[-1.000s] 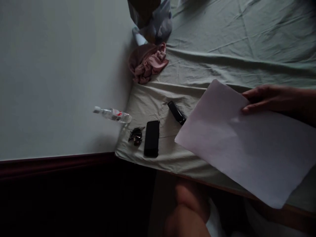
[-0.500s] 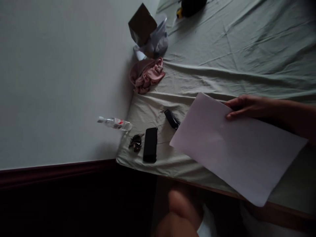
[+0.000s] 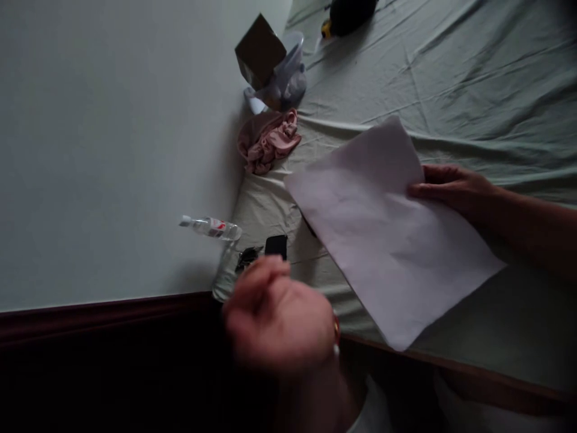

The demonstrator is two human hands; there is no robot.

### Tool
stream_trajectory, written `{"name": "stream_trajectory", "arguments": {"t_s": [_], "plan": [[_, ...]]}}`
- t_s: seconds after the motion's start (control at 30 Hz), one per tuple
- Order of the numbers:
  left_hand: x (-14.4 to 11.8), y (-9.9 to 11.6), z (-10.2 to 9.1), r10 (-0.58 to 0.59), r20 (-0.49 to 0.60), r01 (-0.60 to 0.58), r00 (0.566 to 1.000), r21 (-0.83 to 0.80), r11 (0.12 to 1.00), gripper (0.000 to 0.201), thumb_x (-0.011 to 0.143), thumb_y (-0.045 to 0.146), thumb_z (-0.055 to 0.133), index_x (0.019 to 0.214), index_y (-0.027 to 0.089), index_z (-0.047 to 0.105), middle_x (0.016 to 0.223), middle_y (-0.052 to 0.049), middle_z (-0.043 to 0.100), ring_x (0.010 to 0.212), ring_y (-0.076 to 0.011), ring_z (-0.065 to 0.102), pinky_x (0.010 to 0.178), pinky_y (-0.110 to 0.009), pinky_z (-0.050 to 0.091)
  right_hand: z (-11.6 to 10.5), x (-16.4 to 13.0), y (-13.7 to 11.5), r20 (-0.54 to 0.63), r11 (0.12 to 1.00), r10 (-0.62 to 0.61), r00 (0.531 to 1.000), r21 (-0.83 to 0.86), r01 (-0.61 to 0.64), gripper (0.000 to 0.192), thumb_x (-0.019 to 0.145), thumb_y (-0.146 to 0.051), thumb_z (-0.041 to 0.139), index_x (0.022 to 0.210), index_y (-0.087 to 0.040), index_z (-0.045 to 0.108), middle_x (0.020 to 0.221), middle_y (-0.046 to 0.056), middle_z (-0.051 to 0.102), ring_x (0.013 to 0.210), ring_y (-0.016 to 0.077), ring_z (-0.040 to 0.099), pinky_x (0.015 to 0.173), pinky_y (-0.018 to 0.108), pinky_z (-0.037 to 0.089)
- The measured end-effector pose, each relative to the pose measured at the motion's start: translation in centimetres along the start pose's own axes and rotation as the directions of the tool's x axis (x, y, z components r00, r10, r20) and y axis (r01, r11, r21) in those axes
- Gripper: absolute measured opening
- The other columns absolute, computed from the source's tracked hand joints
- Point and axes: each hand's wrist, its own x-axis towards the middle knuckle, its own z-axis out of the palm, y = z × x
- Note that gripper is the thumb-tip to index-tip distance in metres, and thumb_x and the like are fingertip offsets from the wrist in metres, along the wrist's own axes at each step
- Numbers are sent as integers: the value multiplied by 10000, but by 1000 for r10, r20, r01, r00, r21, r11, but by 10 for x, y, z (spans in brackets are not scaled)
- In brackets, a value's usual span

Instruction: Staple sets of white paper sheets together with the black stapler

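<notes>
The right hand pinches the far-right edge of a smooth white paper sheet, which lies flat over the wrinkled pale-green bed sheet. The left hand, blurred and loosely curled, holds nothing, hovering near a glossy black phone and a clear plastic bottle.

This looks like a bedroom in a home — a big bed with a wrinkled green sheet sits right against a plain white wall. Small everyday things lie near the edge — a phone, keys, a pink cloth.
</notes>
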Motion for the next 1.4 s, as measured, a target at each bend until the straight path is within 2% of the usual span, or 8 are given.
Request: {"name": "stream_trajectory", "arguments": {"t_s": [0.1, 0.23, 0.37, 0.53, 0.77, 0.93, 1.17, 1.4], "plan": [[18, -20, 14, -198, -89, 185, 976, -137, 973, 296, 1003, 396, 465, 845, 213, 635, 939, -30, 659, 958, -188, 650, 795, -310, 484, 0, 4, 0, -63, 996, -76, 995, 31, 78, 422, 632, -399, 955, 985, -255, 775, 886, -9, 735, 627, 94, 605, 520, 209, 481], [33, -33, 22, -482, 218, 514, 849, -124, 849, 420, 953, 577, 542, 915, 180, 677, 1009, -94, 696, 910, -192, 656, 788, -316, 468, -1, 9, 3, -51, 997, -71, 996, 36, 73, 419, 626, -417, 954, 952, -241, 758, 848, -4, 723, 602, 99, 603, 503, 219, 484], [26, -31, 17, -439, 428, 505, 790, -49, 862, 518, 841, 697, 668, 910, 186, 718, 954, -91, 743, 840, -186, 680, 756, -308, 492, 4, 7, 5, -64, 996, -83, 995, 35, 85, 421, 610, -417, 959, 918, -226, 745, 828, 3, 720, 596, 122, 625, 491, 236, 498], [12, -41, 17, -447, 534, 476, 717, 93, 874, 317, 712, 471, 885, 803, 196, 756, 763, -44, 740, 804, -201, 709, 740, -321, 532, 14, -1, 4, -162, 996, -87, 983, 13, 90, 416, 682, -402, 924, 1033, -244, 767, 900, 23, 738, 620, 133, 637, 498, 245, 507], [30, -57, 12, -347, 294, 391, 891, -107, 914, 295, 731, 460, 905, 825, 217, 764, 879, -32, 792, 930, -200, 746, 863, -337, 580, 8, 4, 10, 106, 990, -94, 990, 117, 81, 472, 664, -621, 900, 932, -254, 773, 869, 21, 726, 725, 157, 673, 670, 295, 577], [34, -61, 15, -299, 91, 312, 950, -257, 915, 217, 815, 432, 851, 878, 251, 749, 935, -6, 784, 985, -152, 733, 886, -275, 565, 17, 2, 16, 377, 986, -165, 911, 50, 158, 590, 673, -625, 896, 1145, -291, 773, 1114, 66, 760, 998, 249, 727, 947, 452, 590], [16, -62, 26, -379, 294, 450, 878, -236, 861, 230, 769, 383, 875, 889, 235, 745, 922, -10, 770, 854, -136, 716, 785, -263, 540, 27, 6, 21, -156, 947, -314, 936, 12, 320, 450, 640, -564, 939, 806, -186, 760, 862, 31, 710, 743, 117, 595, 759, 283, 538], [66, -39, -8, -342, 295, 389, 892, -120, 913, 358, 598, 355, 960, 828, 221, 721, 886, 6, 787, 831, -160, 719, 805, -286, 557, -10, 15, 4, -138, 966, -215, 967, -175, 190, 438, 587, -487, 965, 694, -154, 702, 733, 44, 633, 635, 116, 535, 550, 260, 440]]}}
